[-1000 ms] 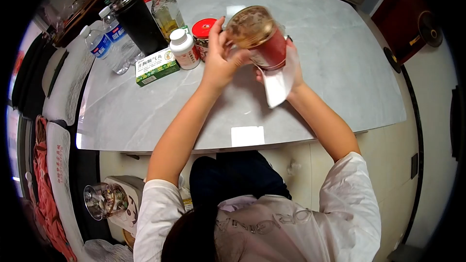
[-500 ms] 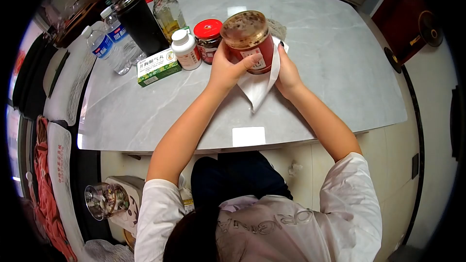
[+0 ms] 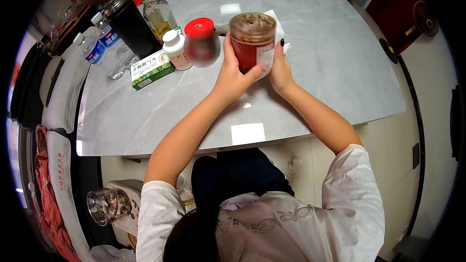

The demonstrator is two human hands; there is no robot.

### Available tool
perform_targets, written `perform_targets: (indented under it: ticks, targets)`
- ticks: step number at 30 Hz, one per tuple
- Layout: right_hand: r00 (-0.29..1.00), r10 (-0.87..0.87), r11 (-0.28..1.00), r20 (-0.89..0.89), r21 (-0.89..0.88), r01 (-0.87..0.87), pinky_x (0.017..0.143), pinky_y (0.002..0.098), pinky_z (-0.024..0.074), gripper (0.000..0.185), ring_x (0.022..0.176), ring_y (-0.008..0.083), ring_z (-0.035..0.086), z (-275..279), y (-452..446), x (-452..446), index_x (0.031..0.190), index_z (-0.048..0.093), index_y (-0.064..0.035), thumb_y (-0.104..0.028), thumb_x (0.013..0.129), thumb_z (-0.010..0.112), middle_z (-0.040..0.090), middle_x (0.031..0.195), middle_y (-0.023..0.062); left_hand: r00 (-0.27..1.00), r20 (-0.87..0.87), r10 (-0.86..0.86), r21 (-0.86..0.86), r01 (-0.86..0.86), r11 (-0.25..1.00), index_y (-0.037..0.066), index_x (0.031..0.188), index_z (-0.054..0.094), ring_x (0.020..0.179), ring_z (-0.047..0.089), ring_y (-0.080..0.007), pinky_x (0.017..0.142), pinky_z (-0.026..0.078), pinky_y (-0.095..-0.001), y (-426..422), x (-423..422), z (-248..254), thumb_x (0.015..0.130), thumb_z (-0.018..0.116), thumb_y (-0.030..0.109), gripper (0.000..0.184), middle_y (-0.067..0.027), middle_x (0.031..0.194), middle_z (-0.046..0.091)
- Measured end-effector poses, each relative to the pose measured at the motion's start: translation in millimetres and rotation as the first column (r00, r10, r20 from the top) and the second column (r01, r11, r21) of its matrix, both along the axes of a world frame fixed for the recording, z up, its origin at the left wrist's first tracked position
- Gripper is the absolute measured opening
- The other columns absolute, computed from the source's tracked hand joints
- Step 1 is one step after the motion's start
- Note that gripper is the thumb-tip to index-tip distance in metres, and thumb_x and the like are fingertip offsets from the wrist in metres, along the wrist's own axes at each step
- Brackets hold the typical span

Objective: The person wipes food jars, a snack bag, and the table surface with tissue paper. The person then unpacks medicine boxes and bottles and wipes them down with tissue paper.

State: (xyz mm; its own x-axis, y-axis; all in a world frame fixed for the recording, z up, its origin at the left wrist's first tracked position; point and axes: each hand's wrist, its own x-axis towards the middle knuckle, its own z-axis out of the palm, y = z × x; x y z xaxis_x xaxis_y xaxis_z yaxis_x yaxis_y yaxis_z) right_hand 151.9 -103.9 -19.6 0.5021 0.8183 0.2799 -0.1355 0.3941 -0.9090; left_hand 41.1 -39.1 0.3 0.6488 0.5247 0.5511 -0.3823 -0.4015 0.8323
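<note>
Left grip [image 3: 235, 75] and right grip [image 3: 281, 70] clamp the red jar [image 3: 245, 52] between them.

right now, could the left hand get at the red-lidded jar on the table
Probably not without letting go: the left hand holds another jar. Otherwise the red-lidded jar stands close by, seemingly unblocked.
</note>
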Motion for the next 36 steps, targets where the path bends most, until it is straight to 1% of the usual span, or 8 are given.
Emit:
perform_targets:
  ticks: [8, 12, 15, 19, 22, 31, 33, 36]
  targets:
    - [0.944, -0.280, 0.955, 0.176, 0.150, 0.256, 0.084, 0.0279, 0.0392, 0.058, 0.098, 0.0164, 0.048, 13, -18, -13, 0.114, 0.041, 0.0044, -0.045, 0.091, 0.023, 0.051, 0.108, 0.0115, 0.998, 0.040, -0.041, 0.294, 0.028, 0.955, 0.008, 0.131, -0.004, 0.118, 0.035, -0.0315, 0.095, 0.031, -0.0406, 2, 1, -18, 0.063, 0.075, 0.014, 0.105, -0.0199, 0.128, 0.029]
    - [0.922, -0.225, 0.934, 0.316, 0.339, 0.112, 0.086, 0.0296, 0.0389, 0.058, 0.104, 0.0172, 0.046, 5, -21, -9, 0.120, 0.034, 0.0054, -0.043, 0.090, 0.028, 0.047, 0.114, 0.0129, 0.995, 0.037, -0.098, 0.514, 0.065, 0.855, 0.008, 0.130, -0.007, 0.116, 0.036, -0.0324, 0.092, 0.035, -0.0413, 13, 3, -27, 0.060, 0.077, 0.017, 0.109, -0.0202, 0.127, 0.029]
    - [0.969, -0.114, 0.925, 0.221, 0.379, 0.022, 0.092, 0.0334, 0.0340, 0.058, 0.111, 0.0220, 0.041, -8, -15, -11, 0.124, 0.028, 0.0056, -0.041, 0.090, 0.030, 0.040, 0.122, 0.0158, 0.999, 0.017, -0.044, 0.344, 0.036, 0.938, 0.005, 0.129, -0.008, 0.118, 0.034, -0.0304, 0.094, 0.033, -0.0407, 7, 2, -24, 0.063, 0.075, 0.019, 0.107, -0.0195, 0.128, 0.027]
    - [0.838, -0.271, 0.925, 0.473, 0.368, 0.092, 0.099, 0.0379, 0.0217, 0.063, 0.120, 0.0300, 0.030, -7, -3, -9, 0.128, 0.023, 0.0052, -0.043, 0.088, 0.034, 0.030, 0.129, 0.0199, 0.995, 0.074, -0.072, -0.012, 0.073, 0.997, 0.002, 0.129, -0.009, 0.119, 0.033, -0.0273, 0.096, 0.031, -0.0381, 3, 5, -14, 0.071, 0.069, 0.019, 0.098, -0.0177, 0.127, 0.028]
    - [0.707, -0.356, 0.910, 0.611, 0.399, 0.113, 0.098, 0.0379, 0.0228, 0.061, 0.119, 0.0299, 0.031, 1, -4, -9, 0.128, 0.023, 0.0047, -0.041, 0.089, 0.033, 0.029, 0.129, 0.0201, 0.993, 0.083, -0.082, -0.023, 0.084, 0.996, 0.001, 0.129, -0.009, 0.118, 0.034, -0.0269, 0.096, 0.032, -0.0373, 3, 2, -7, 0.072, 0.068, 0.019, 0.098, -0.0179, 0.127, 0.029]
    - [0.950, -0.241, 0.937, 0.197, 0.301, 0.175, 0.086, 0.0286, 0.0367, 0.054, 0.108, 0.0169, 0.044, -15, -16, 4, 0.124, 0.030, 0.0008, -0.041, 0.091, 0.027, 0.044, 0.120, 0.0101, 0.997, -0.005, 0.072, 0.415, -0.064, 0.908, 0.006, 0.131, 0.008, 0.114, 0.038, -0.0346, 0.094, 0.033, -0.0379, 12, 3, -14, 0.063, 0.068, 0.004, 0.092, -0.0206, 0.125, 0.033]
    - [0.880, -0.309, 0.924, 0.362, 0.333, 0.188, 0.087, 0.0296, 0.0361, 0.056, 0.106, 0.0186, 0.045, -7, -19, 14, 0.122, 0.034, 0.0018, -0.044, 0.090, 0.027, 0.045, 0.118, 0.0112, 0.995, -0.075, 0.061, 0.395, -0.026, 0.919, 0.005, 0.130, 0.015, 0.113, 0.039, -0.0352, 0.092, 0.034, -0.0382, 10, 3, -11, 0.061, 0.071, 0.008, 0.089, -0.0212, 0.124, 0.035]
    - [0.414, -0.606, 0.778, 0.679, 0.614, 0.133, 0.090, 0.0372, 0.0362, 0.045, 0.105, 0.0319, 0.048, 33, -11, 27, 0.100, 0.058, -0.0001, -0.037, 0.088, 0.036, 0.055, 0.107, 0.0169, 0.986, -0.117, 0.118, 0.394, -0.063, 0.917, 0.004, 0.129, 0.020, 0.108, 0.043, -0.0346, 0.088, 0.037, -0.0380, 6, -3, -3, 0.060, 0.073, 0.011, 0.088, -0.0203, 0.119, 0.040]
